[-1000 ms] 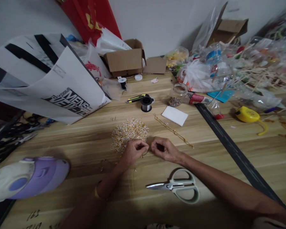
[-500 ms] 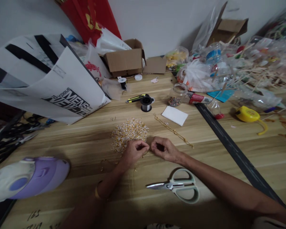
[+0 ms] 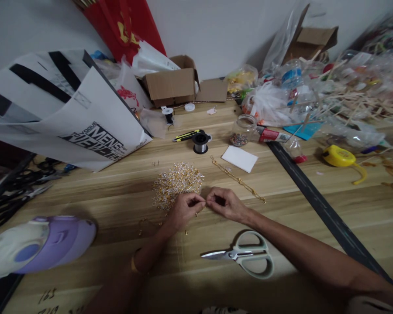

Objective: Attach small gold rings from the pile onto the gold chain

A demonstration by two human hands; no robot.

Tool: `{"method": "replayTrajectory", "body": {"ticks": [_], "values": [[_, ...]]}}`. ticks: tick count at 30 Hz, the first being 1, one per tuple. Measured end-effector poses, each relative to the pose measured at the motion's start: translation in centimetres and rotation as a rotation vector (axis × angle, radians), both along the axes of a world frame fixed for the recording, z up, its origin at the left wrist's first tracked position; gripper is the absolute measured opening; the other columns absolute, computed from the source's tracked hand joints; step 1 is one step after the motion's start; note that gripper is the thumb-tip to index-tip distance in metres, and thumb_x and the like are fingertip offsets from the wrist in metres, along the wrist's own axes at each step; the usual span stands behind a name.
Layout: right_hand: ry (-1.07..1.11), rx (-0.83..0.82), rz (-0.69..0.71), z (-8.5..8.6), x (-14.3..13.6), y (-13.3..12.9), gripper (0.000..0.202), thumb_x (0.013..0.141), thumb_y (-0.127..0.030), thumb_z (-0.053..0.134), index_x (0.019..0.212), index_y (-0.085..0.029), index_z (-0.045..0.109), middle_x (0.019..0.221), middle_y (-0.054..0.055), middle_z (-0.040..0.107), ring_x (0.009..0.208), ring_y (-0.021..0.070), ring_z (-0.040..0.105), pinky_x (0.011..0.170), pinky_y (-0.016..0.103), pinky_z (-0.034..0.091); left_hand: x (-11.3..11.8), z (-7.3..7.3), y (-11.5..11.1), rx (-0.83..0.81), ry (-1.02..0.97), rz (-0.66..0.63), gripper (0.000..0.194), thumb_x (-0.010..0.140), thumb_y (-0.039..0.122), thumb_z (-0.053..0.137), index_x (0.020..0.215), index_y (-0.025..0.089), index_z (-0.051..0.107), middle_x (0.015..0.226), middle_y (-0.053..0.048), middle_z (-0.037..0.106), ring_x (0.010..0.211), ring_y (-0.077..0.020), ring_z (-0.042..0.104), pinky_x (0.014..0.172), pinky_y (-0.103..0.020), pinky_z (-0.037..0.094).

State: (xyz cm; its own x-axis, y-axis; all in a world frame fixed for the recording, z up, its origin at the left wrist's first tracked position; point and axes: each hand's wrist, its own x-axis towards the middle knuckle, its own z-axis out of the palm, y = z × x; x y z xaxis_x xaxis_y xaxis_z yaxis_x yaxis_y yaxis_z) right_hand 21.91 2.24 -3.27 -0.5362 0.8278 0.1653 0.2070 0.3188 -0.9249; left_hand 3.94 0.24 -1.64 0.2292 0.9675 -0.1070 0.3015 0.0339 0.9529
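My left hand (image 3: 183,210) is closed in a pinch beside the pile of small gold and clear beads (image 3: 177,181). A thin gold beaded chain (image 3: 198,212) hangs just under its fingertips, and more gold pieces show on the table to both sides of that wrist. Fingertip to fingertip with it, my right hand (image 3: 227,205) is pinched too; whatever lies between its fingers is too small to make out. Another gold chain (image 3: 239,179) lies stretched out beyond my right hand. Scissors with pale green handles (image 3: 239,254) rest nearer to me, blades pointing left.
A wire spool (image 3: 201,144), a yellow-black cutter (image 3: 187,135), a bead jar (image 3: 242,131) and a white card (image 3: 239,158) stand or lie farther back. On the left are a paper bag (image 3: 68,117) and a purple-white appliance (image 3: 59,244). A yellow tape measure (image 3: 339,156) lies right.
The right fingertips have come slightly closer to the left ones. Both hands stay pinched in nearly the same place, and the things on the table have not moved.
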Motion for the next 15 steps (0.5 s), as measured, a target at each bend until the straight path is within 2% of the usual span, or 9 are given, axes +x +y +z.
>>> {"method": "replayTrajectory", "body": {"ticks": [15], "values": [[0.042, -0.03, -0.012, -0.27, 0.09, 0.2, 0.016, 0.08, -0.028, 0.059, 0.076, -0.012, 0.059, 0.067, 0.001, 0.055, 0.059, 0.0104, 0.047, 0.055, 0.021, 0.037, -0.08, 0.08, 0.0, 0.016, 0.004, -0.02, 0.012, 0.07, 0.022, 0.062, 0.067, 0.011, 0.065, 0.061, -0.002, 0.062, 0.057, -0.0101, 0.054, 0.055, -0.019, 0.04]]}}
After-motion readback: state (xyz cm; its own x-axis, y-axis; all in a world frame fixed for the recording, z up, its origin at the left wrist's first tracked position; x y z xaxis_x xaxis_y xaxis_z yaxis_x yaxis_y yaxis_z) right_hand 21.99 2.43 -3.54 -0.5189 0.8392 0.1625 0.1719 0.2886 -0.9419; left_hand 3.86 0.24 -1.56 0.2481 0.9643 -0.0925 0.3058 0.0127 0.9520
